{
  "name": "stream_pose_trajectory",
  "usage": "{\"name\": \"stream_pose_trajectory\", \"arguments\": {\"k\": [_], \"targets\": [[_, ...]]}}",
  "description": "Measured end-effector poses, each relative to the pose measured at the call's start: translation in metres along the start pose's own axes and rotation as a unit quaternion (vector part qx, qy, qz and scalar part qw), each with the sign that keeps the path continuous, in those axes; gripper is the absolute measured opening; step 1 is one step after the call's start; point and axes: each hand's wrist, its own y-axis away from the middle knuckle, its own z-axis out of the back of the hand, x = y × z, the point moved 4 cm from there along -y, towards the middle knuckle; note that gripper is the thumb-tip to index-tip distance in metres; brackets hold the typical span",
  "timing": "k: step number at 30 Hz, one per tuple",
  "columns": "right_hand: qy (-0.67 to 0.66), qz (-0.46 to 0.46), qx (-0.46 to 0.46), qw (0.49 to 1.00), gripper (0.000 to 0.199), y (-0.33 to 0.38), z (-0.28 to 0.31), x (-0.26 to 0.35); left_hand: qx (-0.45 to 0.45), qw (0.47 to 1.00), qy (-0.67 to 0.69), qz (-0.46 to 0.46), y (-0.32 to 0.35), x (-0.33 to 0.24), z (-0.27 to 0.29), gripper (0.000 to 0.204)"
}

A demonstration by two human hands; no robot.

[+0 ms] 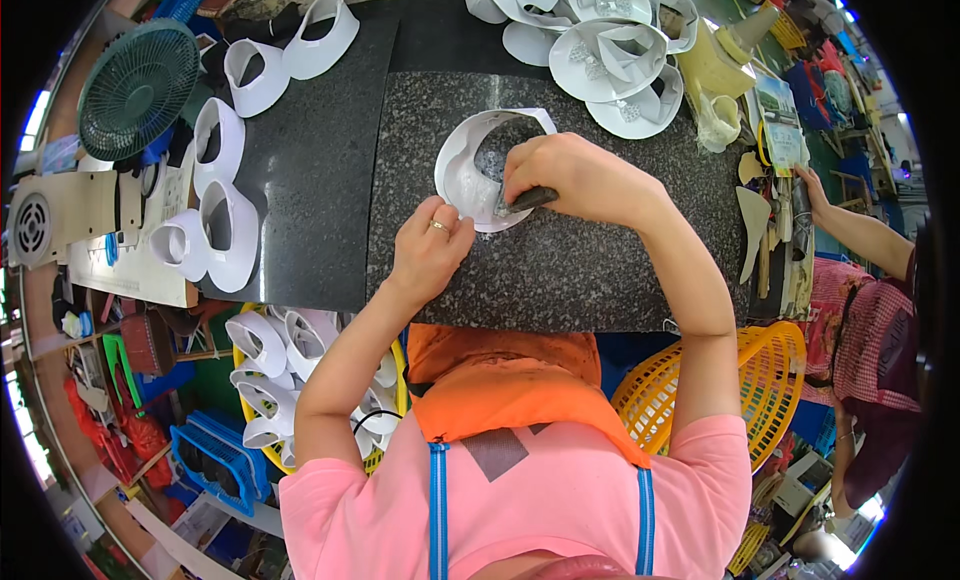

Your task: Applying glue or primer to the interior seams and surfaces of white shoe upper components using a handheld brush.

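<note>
A white shoe upper, bent into an open ring, lies on the speckled dark stone slab in front of me. My left hand is closed on its near left edge, thumb and fingers pinched together, a ring on one finger. My right hand wraps round a dark hand tool, whose exact kind I cannot make out. The tool's end rests against the inner near side of the upper. My right fingers partly cover the tool and the upper's right side.
More white uppers stand along the left of the bench; decorated ones pile up at the far right. Yellow baskets flank me below, the left one full of uppers. A green fan stands far left. Another person's arm reaches in at right.
</note>
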Motion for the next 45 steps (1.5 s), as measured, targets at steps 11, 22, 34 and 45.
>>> {"name": "stream_pose_trajectory", "arguments": {"k": [11,22,34,45], "targets": [[0.059,-0.075,-0.226,0.969,0.025,-0.004,-0.003,-0.02,-0.004,0.998,-0.003,-0.058,-0.011,-0.007,0.006,0.014],[0.173,-0.102,-0.039,0.979,0.022,0.016,0.014,-0.003,0.008,0.997,0.031,-0.071,-0.01,-0.011,0.004,0.015],[0.203,-0.449,-0.574,0.654,0.033,0.24,0.123,-0.127,-0.197,0.923,0.213,0.254,-0.001,0.012,0.053,0.018],[0.34,-0.388,-0.418,0.748,0.034,0.231,0.099,-0.177,-0.245,0.687,0.55,0.407,0.008,0.026,0.038,0.018]]}}
